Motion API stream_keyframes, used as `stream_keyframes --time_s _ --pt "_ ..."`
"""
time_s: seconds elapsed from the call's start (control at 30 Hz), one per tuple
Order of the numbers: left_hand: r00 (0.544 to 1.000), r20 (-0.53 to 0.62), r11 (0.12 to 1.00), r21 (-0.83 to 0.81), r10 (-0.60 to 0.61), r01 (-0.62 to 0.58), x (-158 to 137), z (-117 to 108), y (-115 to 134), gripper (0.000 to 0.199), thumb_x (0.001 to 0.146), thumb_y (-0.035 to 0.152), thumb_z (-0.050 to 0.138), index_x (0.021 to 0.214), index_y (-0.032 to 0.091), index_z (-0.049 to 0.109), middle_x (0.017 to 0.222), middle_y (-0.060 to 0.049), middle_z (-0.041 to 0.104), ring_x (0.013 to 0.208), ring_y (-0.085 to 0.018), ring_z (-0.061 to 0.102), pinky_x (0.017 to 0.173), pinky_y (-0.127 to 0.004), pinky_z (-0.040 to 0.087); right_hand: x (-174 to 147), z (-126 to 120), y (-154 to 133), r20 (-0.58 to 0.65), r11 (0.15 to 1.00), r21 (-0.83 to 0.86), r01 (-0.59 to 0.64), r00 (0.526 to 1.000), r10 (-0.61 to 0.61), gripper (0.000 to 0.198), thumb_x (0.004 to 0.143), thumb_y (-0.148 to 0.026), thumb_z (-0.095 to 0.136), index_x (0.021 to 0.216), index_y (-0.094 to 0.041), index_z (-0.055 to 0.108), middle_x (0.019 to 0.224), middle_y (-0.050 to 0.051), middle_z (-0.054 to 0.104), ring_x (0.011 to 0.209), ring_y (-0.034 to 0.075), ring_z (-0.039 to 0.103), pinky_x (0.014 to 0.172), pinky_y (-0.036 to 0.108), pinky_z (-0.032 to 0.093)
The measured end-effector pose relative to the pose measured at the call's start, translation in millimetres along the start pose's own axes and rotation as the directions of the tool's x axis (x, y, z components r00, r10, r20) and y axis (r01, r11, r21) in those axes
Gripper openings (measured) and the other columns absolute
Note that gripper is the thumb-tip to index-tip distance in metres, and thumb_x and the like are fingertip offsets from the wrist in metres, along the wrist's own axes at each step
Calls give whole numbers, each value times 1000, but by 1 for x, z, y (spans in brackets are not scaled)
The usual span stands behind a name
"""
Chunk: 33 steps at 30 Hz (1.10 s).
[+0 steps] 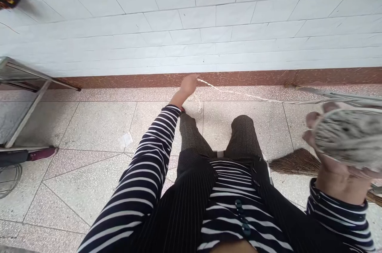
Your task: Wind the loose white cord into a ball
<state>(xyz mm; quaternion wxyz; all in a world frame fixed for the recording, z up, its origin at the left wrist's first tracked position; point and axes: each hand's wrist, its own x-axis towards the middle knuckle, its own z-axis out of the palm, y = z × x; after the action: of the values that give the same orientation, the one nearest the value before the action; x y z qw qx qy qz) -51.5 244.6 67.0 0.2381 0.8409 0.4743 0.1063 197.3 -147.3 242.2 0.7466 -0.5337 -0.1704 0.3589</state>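
Observation:
My left hand reaches out near the foot of the tiled wall, its fingers closed on a thin white cord. From there the cord stretches right, sagging slightly, towards my right hand. A few loose strands hang below my left hand. Raised at the right edge, my right hand is closed around a greyish-white round bundle with a pale rim. That bundle is blurred, and I cannot make out how the cord joins it.
A metal-framed stand is at the left, with another person's shoe beside it. A twig broom lies on the floor at the right. A white scrap rests on the speckled floor. The white tiled wall rises ahead.

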Motion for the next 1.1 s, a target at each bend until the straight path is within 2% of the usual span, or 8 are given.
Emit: stream_keyframes --time_s 0.1,0.2,0.4,0.47,0.57,0.8,0.93,1.1 --pt "992 129 997 -80 15 -5 -15 24 22 39 95 11 51 132 12 65 144 -15 60 127 -29 58 114 -46 41 1 16 26 180 996 -22 -84 980 86 58 59 -25 75 114 -38 67 130 2 64 133 38 53 102 63 50" --pt "979 190 960 -280 73 -17 -53 59 51 41 94 15 57 135 13 64 150 -15 55 139 -30 50 120 -50 33 19 34 65 348 921 -183 -345 853 389 66 53 -13 79 115 -30 67 118 4 70 117 34 62 99 53 53" --pt "923 223 547 -837 313 17 -145 99 99 47 85 30 73 130 17 69 130 -12 70 118 -28 66 103 -42 50 39 48 131 381 769 -367 -523 669 638 63 51 -15 86 111 -28 68 103 1 71 98 26 66 79 35 55" --pt "945 212 473 -878 250 72 -166 102 103 46 80 35 78 121 16 74 120 -12 75 113 -30 68 99 -41 52 36 47 139 423 748 -382 -542 617 663 63 54 -16 86 113 -28 68 106 2 72 101 26 66 79 36 55" --pt "980 171 416 -902 99 115 -184 103 100 45 77 42 80 111 14 77 111 -12 77 106 -29 70 96 -40 54 33 43 142 440 757 -360 -545 616 653 58 58 -17 86 112 -28 69 107 2 74 100 27 68 78 37 57" --pt "994 111 476 -873 -16 106 -191 91 81 41 85 54 68 85 14 77 83 -7 75 77 -19 69 74 -31 57 32 26 157 416 739 -299 -604 614 670 54 60 -19 81 112 -29 70 109 4 73 97 29 67 72 39 59" --pt "998 59 520 -853 1 50 -186 78 73 45 88 57 65 93 13 77 93 -9 77 80 -19 69 82 -32 57 29 19 163 413 732 -298 -612 609 677 55 58 -17 82 110 -29 70 101 1 72 91 25 66 71 36 57" --pt "999 -28 686 -726 31 -41 -170 65 76 39 96 49 56 105 17 76 107 -8 76 93 -20 69 93 -32 52 22 29 162 484 749 -335 -571 578 657 64 50 -13 86 111 -27 69 95 -2 71 88 20 64 79 31 51"
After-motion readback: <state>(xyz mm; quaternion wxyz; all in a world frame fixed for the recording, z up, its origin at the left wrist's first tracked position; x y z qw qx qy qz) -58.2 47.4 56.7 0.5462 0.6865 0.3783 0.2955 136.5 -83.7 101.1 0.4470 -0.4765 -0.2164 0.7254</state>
